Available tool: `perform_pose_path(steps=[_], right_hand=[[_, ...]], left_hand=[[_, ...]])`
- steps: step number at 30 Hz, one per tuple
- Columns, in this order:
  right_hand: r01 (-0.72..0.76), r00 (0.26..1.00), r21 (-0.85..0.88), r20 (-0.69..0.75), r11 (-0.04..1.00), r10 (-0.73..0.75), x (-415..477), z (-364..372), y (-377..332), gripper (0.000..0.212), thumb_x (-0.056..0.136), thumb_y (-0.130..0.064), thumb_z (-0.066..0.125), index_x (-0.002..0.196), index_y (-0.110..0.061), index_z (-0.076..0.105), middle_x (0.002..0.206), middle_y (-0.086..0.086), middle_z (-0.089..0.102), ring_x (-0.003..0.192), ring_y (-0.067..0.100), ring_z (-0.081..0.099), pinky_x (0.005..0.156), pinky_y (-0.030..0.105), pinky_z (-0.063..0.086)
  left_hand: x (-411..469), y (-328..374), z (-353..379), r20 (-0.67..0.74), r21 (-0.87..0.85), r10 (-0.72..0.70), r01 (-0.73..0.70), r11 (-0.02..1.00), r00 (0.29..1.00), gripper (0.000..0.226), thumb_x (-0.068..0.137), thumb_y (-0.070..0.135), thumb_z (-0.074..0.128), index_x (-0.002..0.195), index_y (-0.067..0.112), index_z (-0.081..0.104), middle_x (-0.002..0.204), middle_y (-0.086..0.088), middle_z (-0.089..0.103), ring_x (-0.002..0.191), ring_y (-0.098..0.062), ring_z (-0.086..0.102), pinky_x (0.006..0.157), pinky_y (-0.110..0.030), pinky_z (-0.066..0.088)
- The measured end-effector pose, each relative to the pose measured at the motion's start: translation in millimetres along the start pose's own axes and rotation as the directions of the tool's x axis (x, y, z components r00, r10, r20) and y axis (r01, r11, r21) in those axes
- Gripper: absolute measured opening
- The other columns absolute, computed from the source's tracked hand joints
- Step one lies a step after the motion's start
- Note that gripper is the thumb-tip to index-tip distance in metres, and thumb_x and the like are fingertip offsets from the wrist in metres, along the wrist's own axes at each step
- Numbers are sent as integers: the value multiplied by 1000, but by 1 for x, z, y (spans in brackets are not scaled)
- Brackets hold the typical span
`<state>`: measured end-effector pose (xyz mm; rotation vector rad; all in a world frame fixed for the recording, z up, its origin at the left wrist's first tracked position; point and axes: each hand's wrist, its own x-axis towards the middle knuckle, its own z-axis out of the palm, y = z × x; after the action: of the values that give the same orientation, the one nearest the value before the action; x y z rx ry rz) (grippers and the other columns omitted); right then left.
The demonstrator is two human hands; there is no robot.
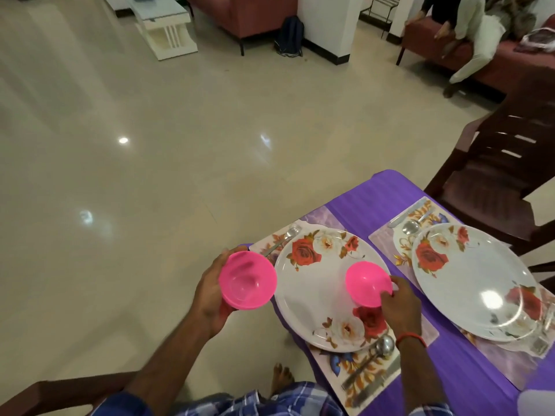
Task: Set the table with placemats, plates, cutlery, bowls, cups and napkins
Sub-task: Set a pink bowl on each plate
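Note:
My left hand [210, 291] grips a pink plastic bowl [247, 279] from below, held off the table's left edge. My right hand [398, 301] pinches the rim of a second pink bowl [368, 283], which sits on the near floral plate [318, 283]. That plate lies on a floral placemat [369, 382] with a spoon [381, 349] and knife near me and more cutlery [285, 238] at its far side. A second floral plate [471, 277] lies on another placemat [387, 235] to the right, with a spoon [413, 225] and knife beside it.
The table has a purple cloth [381, 190]. A dark wooden chair [504, 163] stands at its far right side, another chair's edge [45, 394] at bottom left. A glass [543, 322] stands at the right edge. People sit on a sofa [480, 55] in the background.

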<state>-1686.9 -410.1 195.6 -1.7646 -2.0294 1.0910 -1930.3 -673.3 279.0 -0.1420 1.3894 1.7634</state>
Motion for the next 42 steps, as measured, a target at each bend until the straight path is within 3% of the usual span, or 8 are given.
perform_pose_path(steps=[4,9,12,16,22,25,28,42], right_hand=[[-34,999,-126,-19,991,32,10,-5,-1,46,90,-8,63,135,-7,52,123,22,64,111,42,61,90,50,51],[106,988,-317,-73,943,-136,14,-4,-50,56,91,-26,71,140,-11,48,130,20,61,119,40,58,94,53,51],[257,966,-117,33,959,-255,10,19,-114,45,92,-27,71,133,-16,56,123,10,66,113,28,62,95,41,50],[302,900,179,270,936,-342,-15,66,-204,30,91,-29,73,120,-24,65,98,0,69,86,8,66,71,17,50],[157,747,436,534,886,-396,-64,160,-289,42,90,-49,70,128,-35,59,116,-5,68,104,15,67,78,33,62],[169,773,442,495,881,-396,-76,195,-321,38,96,-25,65,131,-33,55,121,-7,63,108,17,62,78,38,63],[122,807,466,468,876,-361,-77,212,-346,43,96,-9,62,134,-28,54,121,-3,61,105,18,62,69,31,62],[45,929,537,288,842,-233,-13,248,-388,32,94,-19,69,123,-31,63,115,5,69,104,25,66,70,36,63]], left_hand=[[13,7,-3,30,42,-7,6,999,1000,46,99,46,51,132,19,67,136,-10,66,126,-39,61,101,-73,43],[29,30,-6,9,42,15,-15,999,1000,39,86,46,58,113,23,75,120,-5,74,109,-30,68,74,-46,60],[45,42,-12,14,46,19,-20,999,1000,45,85,46,59,119,20,72,125,-9,71,113,-33,66,79,-48,59],[70,68,-25,46,83,2,-6,997,999,47,87,46,58,122,19,72,128,-9,70,123,-37,62,100,-59,49],[105,130,-51,83,86,42,-49,995,996,43,91,46,55,117,17,73,118,-9,75,103,-31,70,80,-46,57],[119,159,-73,96,121,74,-85,989,993,43,91,51,53,112,19,74,109,-5,77,95,-23,74,77,-41,59],[133,184,-95,77,141,69,-80,987,995,50,88,58,53,115,21,74,114,-4,76,104,-28,71,78,-44,60],[219,244,-99,190,233,-82,36,972,978,24,101,36,59,116,25,74,116,-3,72,106,-30,69,71,-41,60]])
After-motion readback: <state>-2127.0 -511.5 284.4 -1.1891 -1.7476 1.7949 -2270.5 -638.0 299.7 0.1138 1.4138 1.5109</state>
